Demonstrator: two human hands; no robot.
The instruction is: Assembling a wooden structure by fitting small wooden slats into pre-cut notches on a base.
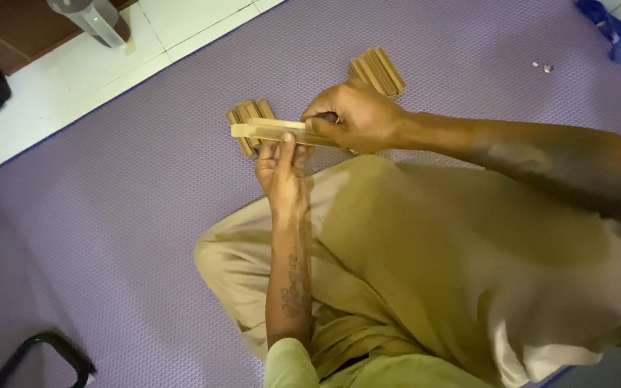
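Fingers [282, 147] of your left hand [282, 176] reach up from the middle of the frame and press against the underside of a long, pale wooden strip [271, 130], thumb and fingertips closing on it near its middle. Your right hand [357, 118], coming in from the right edge along a bare forearm, is curled shut over the strip's right end, knuckles up. Between the two grips the strip lies almost level, just above centre of the frame, its free left end pointing toward the upper left.

Directly behind the strip, a small stack of short brown wooden slats [251, 115] lies on the purple textured floor mat [145, 215], partly hidden by the strip and your left fingers. A second stack of brown wooden slats [378, 70] lies a little higher and to the right, just beyond your right knuckles.

Your folded legs in olive-tan trousers [397, 251] fill the lower right. White floor tiles [73, 72] show past the mat's edge in the upper left, with a grey metal leg [95, 18] standing on them. A black curved bar [44, 352] sits in the lower left corner.
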